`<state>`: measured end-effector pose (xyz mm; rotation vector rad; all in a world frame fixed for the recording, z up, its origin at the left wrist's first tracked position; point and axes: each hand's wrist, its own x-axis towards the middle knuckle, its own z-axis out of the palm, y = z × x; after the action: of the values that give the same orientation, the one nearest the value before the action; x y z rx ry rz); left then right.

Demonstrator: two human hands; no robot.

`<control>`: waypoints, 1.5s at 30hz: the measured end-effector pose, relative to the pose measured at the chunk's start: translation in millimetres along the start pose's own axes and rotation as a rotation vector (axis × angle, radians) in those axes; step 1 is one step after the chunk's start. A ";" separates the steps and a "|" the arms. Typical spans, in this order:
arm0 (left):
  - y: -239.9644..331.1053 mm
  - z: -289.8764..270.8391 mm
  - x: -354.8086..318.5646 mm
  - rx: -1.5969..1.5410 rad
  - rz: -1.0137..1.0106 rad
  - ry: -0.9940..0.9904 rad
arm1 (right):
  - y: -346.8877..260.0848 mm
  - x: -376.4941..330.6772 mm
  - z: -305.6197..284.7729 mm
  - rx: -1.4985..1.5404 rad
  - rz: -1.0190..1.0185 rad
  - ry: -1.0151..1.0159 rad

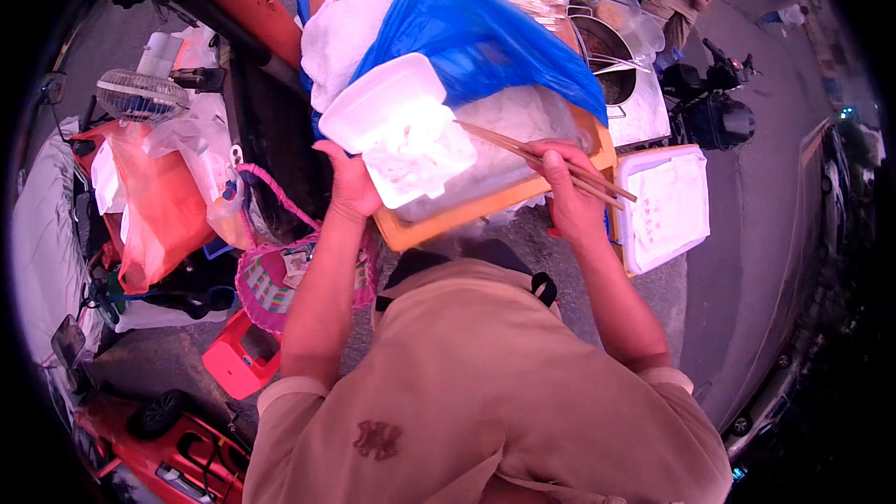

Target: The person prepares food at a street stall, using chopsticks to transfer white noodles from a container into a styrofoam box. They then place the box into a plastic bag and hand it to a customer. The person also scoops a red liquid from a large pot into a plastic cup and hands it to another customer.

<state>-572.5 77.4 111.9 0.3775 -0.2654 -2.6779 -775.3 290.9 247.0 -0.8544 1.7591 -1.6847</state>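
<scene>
Head view: my left hand holds a foam clamshell box above the orange tray's near-left corner; my right hand grips chopsticks; filling seems begun, lid unclosed.

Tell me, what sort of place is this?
Probably an outdoor street food stall. The signs are the open foam box and the chopsticks, a metal pot farther off, and the road running alongside.
</scene>
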 end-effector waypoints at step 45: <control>-16.7 25.5 1.9 0.349 -0.369 0.032 | 60.3 -18.7 15.4 0.404 0.674 -0.267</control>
<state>-588.2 94.7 131.5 0.6272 -0.7221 -2.9804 -755.7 295.9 185.3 -0.2396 1.2591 -1.3204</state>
